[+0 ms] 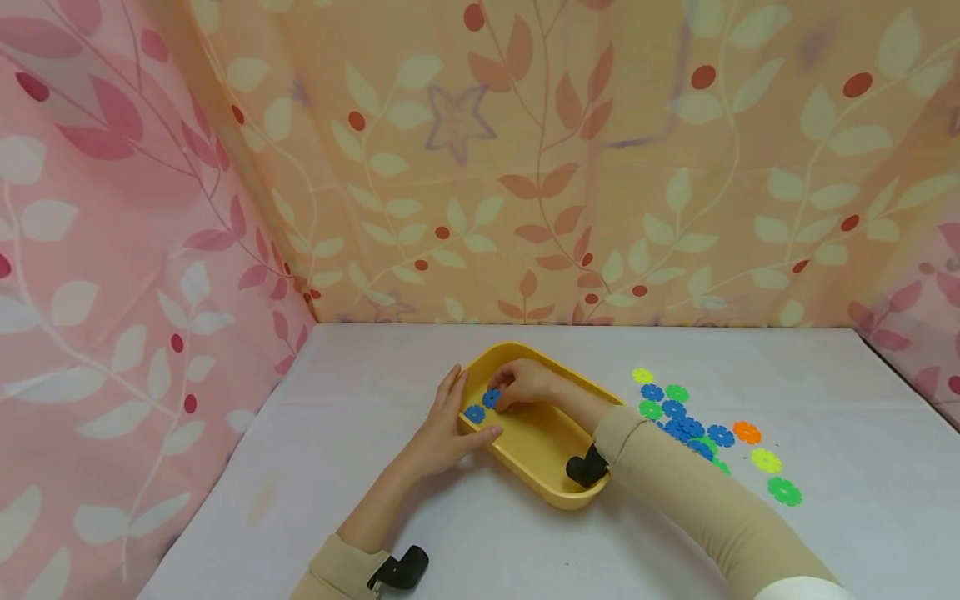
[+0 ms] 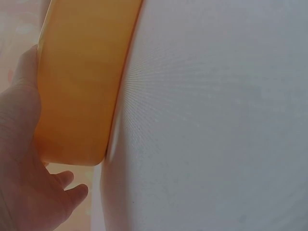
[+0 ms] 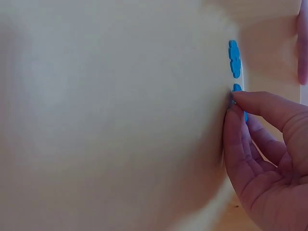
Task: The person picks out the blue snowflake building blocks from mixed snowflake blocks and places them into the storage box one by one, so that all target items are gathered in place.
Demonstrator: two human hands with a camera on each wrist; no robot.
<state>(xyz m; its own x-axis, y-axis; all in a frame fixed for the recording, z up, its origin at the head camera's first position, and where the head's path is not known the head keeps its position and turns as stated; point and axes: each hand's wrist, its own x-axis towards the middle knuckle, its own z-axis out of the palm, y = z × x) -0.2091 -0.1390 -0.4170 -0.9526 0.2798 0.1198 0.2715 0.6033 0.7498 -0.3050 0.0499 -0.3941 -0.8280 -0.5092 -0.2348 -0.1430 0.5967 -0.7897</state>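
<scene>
A yellow plastic tray (image 1: 558, 497) stands at an angle on the table. My left hand (image 1: 438, 437) grips its near left end, with the thumb over the rim and the fingers along the outer wall. In the left wrist view that hand (image 2: 29, 159) curves about the tray's end (image 2: 86, 82). Inside the tray, my right hand (image 1: 531, 382) pinches a blue notched plastic disc (image 1: 491, 398) between thumb and fingertips, close to the floor. Another blue disc (image 1: 475, 413) lies beside it against the end wall. The right wrist view shows this second disc (image 3: 234, 58) just above the pinching fingertips (image 3: 243, 96).
Right of the tray, several loose notched discs lie on the white tablecloth (image 1: 570, 558): a blue cluster (image 1: 678, 428), green (image 1: 784, 491), yellow (image 1: 766, 461) and orange (image 1: 747, 432) ones. The right forearm (image 1: 690, 483) partly covers them. Patterned curtains (image 1: 525, 208) border the table.
</scene>
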